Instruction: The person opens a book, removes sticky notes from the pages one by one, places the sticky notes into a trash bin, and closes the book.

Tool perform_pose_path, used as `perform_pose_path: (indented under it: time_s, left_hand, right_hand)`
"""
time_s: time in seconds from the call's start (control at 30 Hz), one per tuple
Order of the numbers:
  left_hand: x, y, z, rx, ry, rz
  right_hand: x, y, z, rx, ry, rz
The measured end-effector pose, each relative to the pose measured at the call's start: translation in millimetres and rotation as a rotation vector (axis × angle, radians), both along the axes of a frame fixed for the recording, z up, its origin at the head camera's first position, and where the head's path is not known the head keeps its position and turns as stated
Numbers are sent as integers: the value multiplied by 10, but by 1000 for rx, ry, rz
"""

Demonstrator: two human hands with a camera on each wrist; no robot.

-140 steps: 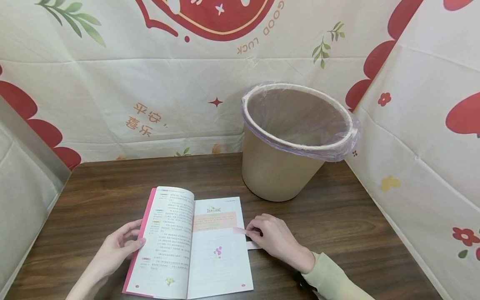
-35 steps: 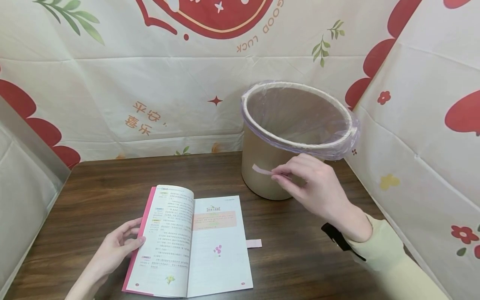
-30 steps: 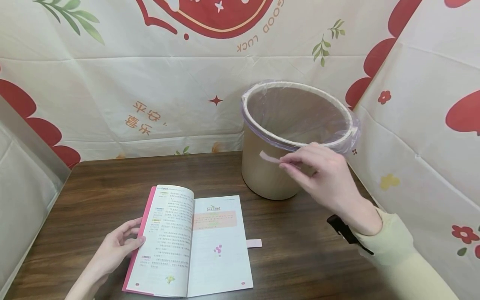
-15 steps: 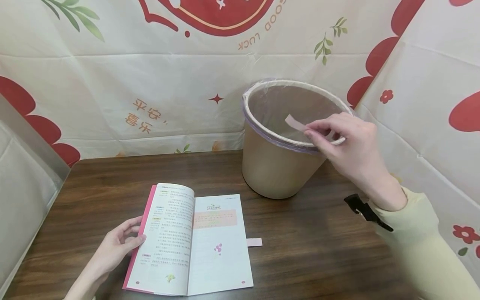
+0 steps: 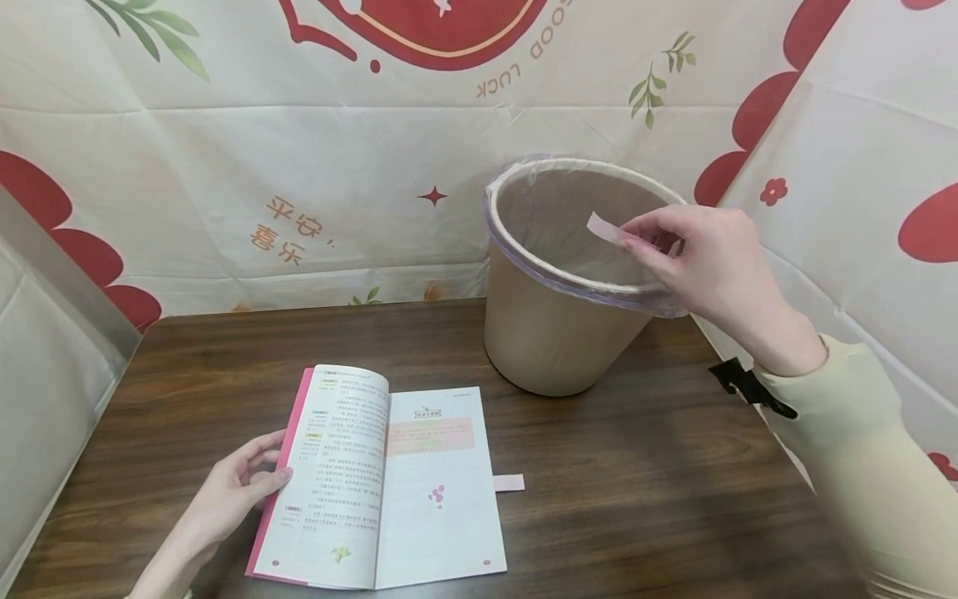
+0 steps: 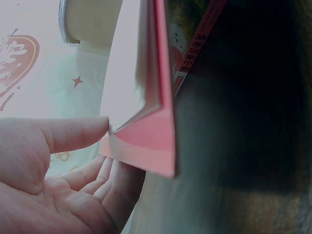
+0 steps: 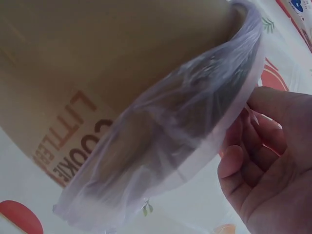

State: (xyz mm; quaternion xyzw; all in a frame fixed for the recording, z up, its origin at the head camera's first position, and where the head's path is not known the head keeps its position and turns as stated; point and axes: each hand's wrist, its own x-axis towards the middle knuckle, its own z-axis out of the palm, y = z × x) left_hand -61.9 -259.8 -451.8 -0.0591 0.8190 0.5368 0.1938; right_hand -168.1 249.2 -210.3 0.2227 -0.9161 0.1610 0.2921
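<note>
An open book [image 5: 437,532] with a pink cover lies on the brown table. My left hand [image 5: 238,487] holds its left edge, thumb on the pages and fingers under the cover, as the left wrist view also shows. Over the mouth of a beige trash bin [image 5: 554,333], my right hand [image 5: 703,249] pinches a small pale pink paper strip [image 5: 604,229] between thumb and fingertips. In the right wrist view the curled right hand [image 7: 273,156] is beside the bin's rim, and the strip is mostly hidden. A second pink strip [image 5: 510,482] sticks out from the book's right edge.
A thin purple plastic liner [image 5: 569,287] is folded over the bin's rim. The wooden table [image 5: 644,499] stretches right of the book. Printed white cloth [image 5: 374,183] hangs behind and at the right side.
My right hand has carried the pink paper strip away from the book's right edge, up and rightward, to above the bin's opening. My left hand and the book have stayed in place.
</note>
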Motion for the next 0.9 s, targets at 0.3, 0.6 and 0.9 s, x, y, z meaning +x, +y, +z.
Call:
perform_pose_path:
  time_s: [0.3,0.6,0.9]
  left_hand:
    - [-2,2,2,-13,-6,4]
    - [-6,3,4,-16,0,7]
    - [2,4,7,1,6,2]
  right_hand:
    - [-144,43,-12,94,-133,-92]
    - [-203,50,-13,150,-209,-120]
    - [-232,58,-39,166,-217,-114]
